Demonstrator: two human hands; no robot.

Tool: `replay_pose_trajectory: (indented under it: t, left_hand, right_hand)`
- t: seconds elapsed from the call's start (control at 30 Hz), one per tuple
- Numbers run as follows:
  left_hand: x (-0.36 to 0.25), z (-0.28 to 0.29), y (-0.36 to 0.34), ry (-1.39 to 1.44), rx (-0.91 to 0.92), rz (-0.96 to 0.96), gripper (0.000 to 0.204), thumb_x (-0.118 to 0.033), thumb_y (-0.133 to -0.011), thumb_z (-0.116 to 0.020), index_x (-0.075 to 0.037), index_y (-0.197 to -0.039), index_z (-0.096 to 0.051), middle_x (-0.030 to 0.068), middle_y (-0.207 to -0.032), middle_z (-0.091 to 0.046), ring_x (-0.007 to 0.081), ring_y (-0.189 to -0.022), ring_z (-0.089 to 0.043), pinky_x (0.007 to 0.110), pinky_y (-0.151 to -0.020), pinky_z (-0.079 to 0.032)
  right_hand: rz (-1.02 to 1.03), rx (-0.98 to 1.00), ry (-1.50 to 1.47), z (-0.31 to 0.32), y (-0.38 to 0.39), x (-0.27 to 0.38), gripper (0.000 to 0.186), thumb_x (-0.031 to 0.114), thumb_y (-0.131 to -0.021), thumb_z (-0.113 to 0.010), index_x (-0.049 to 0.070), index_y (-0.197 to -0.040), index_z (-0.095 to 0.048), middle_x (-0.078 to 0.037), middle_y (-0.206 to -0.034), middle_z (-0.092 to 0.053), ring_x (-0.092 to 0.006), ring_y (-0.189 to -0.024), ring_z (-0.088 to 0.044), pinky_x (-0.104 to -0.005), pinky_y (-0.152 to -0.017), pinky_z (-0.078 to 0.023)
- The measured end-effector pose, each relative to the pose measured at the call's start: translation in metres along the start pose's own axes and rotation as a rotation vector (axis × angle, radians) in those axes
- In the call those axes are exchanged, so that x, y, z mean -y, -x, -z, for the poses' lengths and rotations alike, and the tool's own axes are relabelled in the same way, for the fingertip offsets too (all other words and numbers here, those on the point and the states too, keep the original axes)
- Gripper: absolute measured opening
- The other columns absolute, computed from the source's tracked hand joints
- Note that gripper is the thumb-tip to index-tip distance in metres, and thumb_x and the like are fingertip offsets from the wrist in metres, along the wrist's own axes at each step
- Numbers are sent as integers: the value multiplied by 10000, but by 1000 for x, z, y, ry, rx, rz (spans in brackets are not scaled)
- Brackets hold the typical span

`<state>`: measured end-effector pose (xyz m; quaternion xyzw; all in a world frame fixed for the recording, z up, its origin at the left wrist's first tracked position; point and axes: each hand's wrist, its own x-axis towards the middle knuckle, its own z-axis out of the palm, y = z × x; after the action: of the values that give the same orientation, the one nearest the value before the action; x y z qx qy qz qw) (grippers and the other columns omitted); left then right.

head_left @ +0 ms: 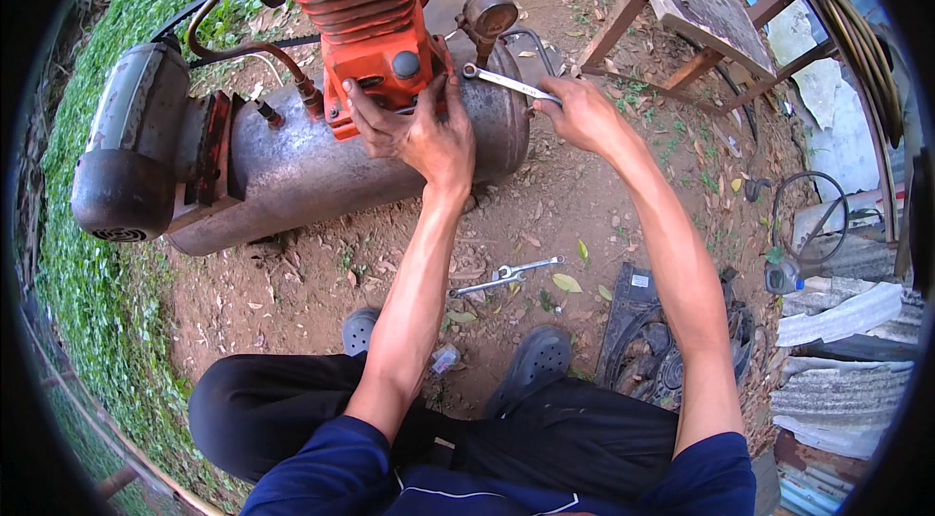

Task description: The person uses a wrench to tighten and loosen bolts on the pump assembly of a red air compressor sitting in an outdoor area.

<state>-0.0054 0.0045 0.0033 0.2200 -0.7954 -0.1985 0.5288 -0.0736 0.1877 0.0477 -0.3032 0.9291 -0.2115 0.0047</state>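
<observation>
An orange finned compressor pump (362, 0) sits on top of a rusty grey air tank (302, 170) that lies on the dirt. My left hand (414, 131) presses against the lower front of the pump, fingers spread over its base. My right hand (579, 112) grips the handle end of a silver spanner (506, 83). The spanner's ring end is at the right side of the pump base, beside a round grey fitting (489, 15).
Two more spanners (506, 276) lie on the dirt in front of my shoes. An electric motor (131, 161) is mounted at the tank's left end. A wooden bench (691, 0) stands at the back right, corrugated sheets (842, 360) at the right, grass (93, 312) at the left.
</observation>
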Motion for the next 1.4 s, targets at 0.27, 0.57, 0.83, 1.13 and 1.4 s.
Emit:
replay_pose_trajectory:
  t: [0.27, 0.57, 0.83, 1.13, 1.4]
  left_hand:
    - [3, -2, 4, 59, 16, -9, 147, -340, -748, -772, -234, -847, -748, 220, -1534, -116, 463, -1377, -133, 566, -1048, -190]
    - [0, -22, 5, 418, 38, 292, 153, -328, -802, -734, -179, -839, -726, 229, -1509, -168, 439, -1387, -134, 559, -1056, -165]
    - [-34, 34, 7, 375, 63, 35, 200, -279, -873, -662, -99, -955, -633, 215, -1404, -323, 385, -1308, -290, 520, -1035, -208]
    - [-22, 34, 31, 743, 213, 298, 170, -149, -945, -564, 15, -989, -577, 92, -881, -591, 172, -774, -543, 289, -701, -441]
    - [-37, 44, 42, 928, 674, 729, 320, -259, -958, -572, 44, -891, -653, 14, -722, -598, 71, -666, -489, 249, -603, -416]
  right_hand:
    - [18, -25, 21, -2, 2, -7, 260, 197, -877, -608, -7, -1037, -625, -222, -958, -650, -384, -943, -619, -472, -825, -486]
    - [-14, -39, 9, -9, -1, -2, 255, 220, -881, -608, 40, -1059, -633, -206, -956, -654, -377, -957, -618, -470, -822, -486]
    - [-42, -38, -189, -1, 6, -8, 299, 282, -878, -614, 38, -1049, -644, -190, -929, -666, -344, -930, -640, -447, -802, -492]
    - [-208, -65, -428, 2, 21, -12, 372, 396, -807, -723, 51, -931, -659, 11, -649, -529, -81, -607, -439, -276, -546, -357]
    - [-65, 165, -859, 3, 22, 23, 277, 259, -808, -760, 65, -996, -705, 80, -648, -526, -20, -599, -425, -225, -549, -337]
